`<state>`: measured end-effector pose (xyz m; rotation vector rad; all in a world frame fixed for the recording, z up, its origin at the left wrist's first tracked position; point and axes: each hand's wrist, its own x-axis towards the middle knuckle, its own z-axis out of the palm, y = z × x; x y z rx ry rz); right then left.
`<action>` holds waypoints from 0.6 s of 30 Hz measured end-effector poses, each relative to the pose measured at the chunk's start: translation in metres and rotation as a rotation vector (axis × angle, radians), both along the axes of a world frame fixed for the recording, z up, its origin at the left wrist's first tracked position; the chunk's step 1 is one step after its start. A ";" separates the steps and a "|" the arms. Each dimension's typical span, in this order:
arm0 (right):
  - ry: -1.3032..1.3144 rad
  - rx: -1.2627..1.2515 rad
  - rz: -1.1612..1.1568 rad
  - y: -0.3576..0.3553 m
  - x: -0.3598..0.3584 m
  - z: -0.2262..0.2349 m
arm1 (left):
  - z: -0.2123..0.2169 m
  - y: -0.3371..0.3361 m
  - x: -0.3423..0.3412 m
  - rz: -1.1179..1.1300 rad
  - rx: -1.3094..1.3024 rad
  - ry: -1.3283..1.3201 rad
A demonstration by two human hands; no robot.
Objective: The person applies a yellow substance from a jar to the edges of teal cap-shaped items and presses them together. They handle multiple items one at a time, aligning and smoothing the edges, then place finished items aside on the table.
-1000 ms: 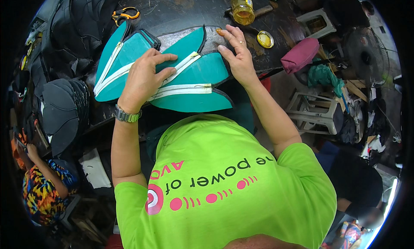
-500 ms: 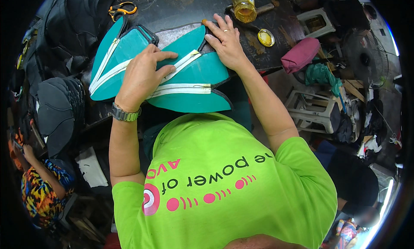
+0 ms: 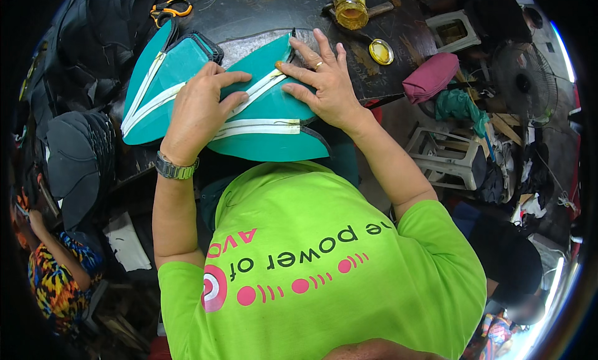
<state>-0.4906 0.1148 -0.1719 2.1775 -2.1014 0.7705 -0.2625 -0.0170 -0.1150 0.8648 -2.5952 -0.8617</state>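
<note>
**Both hands pressing teal panels flat on a dark bench**

Nearest the camera is the person's bright green printed T-shirt, filling the lower half of the view, with both bare forearms reaching up and away from it. The left forearm carries a metal-link wristwatch.

Beyond the shirt lies the stack of teal fabric panels with white zip tape along their edges, fanned across the near part of the dark worktable. The left hand lies palm down on the panels, fingers curled loosely and pressing, closed on nothing. The right hand is spread flat with open fingers, a ring on one, its fingertips at the end of a white tape strip where two panels meet; it too holds nothing, only bears down.

By how things lie, several panels already carry their white tape, and the hands seem to be smoothing or seating one strip on the topmost piece. Whether that strip is fully fixed cannot be told; the panels remain loose, separate pieces, so joining them appears still ahead.

Further off on the table stand an amber glass jar with its round yellow lid lying apart, and orange-handled scissors at the far left. To the right, off the table, a pink rolled cloth rests near a pale plastic stool.
</note>
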 end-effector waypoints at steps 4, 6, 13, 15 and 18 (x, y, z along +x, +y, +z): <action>0.034 -0.059 0.036 -0.002 0.000 0.005 | 0.003 0.006 0.008 0.044 0.008 0.082; 0.057 -0.092 0.042 -0.002 0.000 0.006 | 0.009 0.018 0.021 0.098 -0.049 0.132; 0.124 -0.228 0.081 0.002 0.005 0.007 | 0.018 0.057 0.055 0.214 0.148 0.067; 0.120 -0.257 0.098 0.004 0.006 0.009 | 0.011 0.060 0.051 0.251 0.190 0.147; 0.063 -0.228 0.019 0.004 0.007 0.009 | 0.002 0.061 0.048 0.270 0.148 0.242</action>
